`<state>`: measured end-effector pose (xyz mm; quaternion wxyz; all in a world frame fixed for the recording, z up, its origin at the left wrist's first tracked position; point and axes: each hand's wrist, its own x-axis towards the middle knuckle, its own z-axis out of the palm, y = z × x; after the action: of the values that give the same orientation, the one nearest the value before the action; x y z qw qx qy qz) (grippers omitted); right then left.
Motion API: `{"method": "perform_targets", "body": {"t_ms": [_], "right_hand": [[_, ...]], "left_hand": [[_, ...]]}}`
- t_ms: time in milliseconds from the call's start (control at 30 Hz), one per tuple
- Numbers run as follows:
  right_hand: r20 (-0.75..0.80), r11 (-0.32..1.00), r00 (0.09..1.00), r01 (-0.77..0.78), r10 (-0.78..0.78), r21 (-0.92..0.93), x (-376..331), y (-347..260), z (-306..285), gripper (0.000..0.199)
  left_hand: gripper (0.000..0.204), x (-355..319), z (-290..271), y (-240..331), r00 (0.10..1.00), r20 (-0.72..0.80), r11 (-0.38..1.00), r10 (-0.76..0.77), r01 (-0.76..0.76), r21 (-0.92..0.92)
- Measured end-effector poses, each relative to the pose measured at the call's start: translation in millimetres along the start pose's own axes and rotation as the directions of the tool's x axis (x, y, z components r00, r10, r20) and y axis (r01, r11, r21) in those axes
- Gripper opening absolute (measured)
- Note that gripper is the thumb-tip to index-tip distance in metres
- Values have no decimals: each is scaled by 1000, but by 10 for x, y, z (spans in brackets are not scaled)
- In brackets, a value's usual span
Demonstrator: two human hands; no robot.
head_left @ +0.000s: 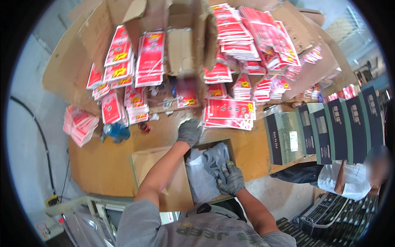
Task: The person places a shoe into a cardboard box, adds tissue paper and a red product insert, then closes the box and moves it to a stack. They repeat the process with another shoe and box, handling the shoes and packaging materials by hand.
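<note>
An open shoebox (pixel 232 149) sits on the table in front of me, its brown cardboard lid (pixel 141 164) folded out to the left. Inside lie a grey shoe (pixel 210 164) and white wrapping paper (pixel 197 177). My right hand (pixel 233 180), in a grey knit glove, rests on the shoe's right side with its fingers apart. Beyond the box's far edge, my gloved left hand (pixel 190 131) is low over the tabletop, near the red printed packets (pixel 224 110). Its fingertips are smeared, so whether it holds anything cannot be made out.
Open cartons (pixel 181 49) along the back hold stacks of red packets. A blue bottle-like object (pixel 118 131) stands at left. Dark green shoeboxes (pixel 339 127) line the right side. Another person (pixel 345 177) is at far right, beside many stacked boxes (pixel 341 218).
</note>
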<state>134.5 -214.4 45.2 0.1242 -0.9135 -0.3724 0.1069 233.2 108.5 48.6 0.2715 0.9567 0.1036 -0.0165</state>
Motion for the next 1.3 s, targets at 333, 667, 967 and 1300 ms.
{"method": "perform_targets", "body": {"t_ms": [333, 667, 967, 1300], "right_hand": [[140, 998, 988, -61, 63, -19, -40, 55, -119, 71], [87, 999, 996, -23, 21, 23, -123, 118, -60, 71], [141, 998, 988, -68, 65, 13, -155, 156, 2, 76], [-55, 999, 998, 19, -21, -36, -298, 197, -18, 61]], "left_hand": [[47, 215, 405, -251, 995, -68, 996, 75, -72, 56], [42, 414, 147, 668, 914, -183, 931, 362, -364, 22], [44, 437, 171, 962, 906, -82, 910, 414, -415, 9], [42, -155, 433, 1373, 826, 52, 828, 561, -560, -21]]}}
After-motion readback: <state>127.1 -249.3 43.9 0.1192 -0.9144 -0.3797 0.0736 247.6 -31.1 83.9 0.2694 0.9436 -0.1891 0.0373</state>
